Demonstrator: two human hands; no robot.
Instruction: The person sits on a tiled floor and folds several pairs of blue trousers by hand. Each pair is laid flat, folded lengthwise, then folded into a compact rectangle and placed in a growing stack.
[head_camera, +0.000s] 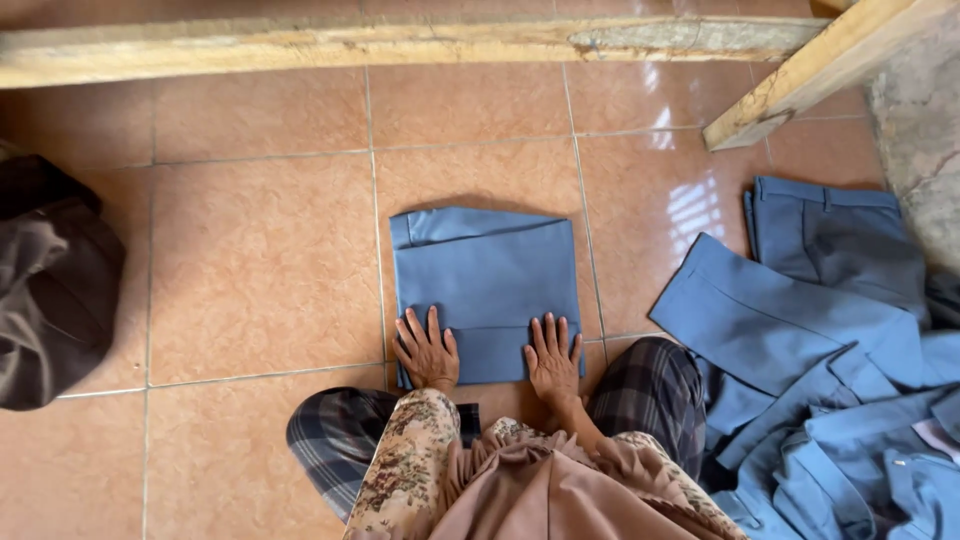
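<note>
Folded blue trousers (486, 285), both hands (428, 352) flat

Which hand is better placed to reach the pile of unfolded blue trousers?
Probably the right hand: it rests on the folded blue garment nearer the pile, which lies to the right. The left hand is farther.

A home floor: terracotta tiles (260, 260), heaped blue trousers (830, 380), rough wooden beams (400, 45)

Both hands flat, palms down

Left hand (428, 352) and right hand (553, 358) lie side by side, fingers spread and pointing forward; patterned sleeves cover both forearms; knees bent.
</note>
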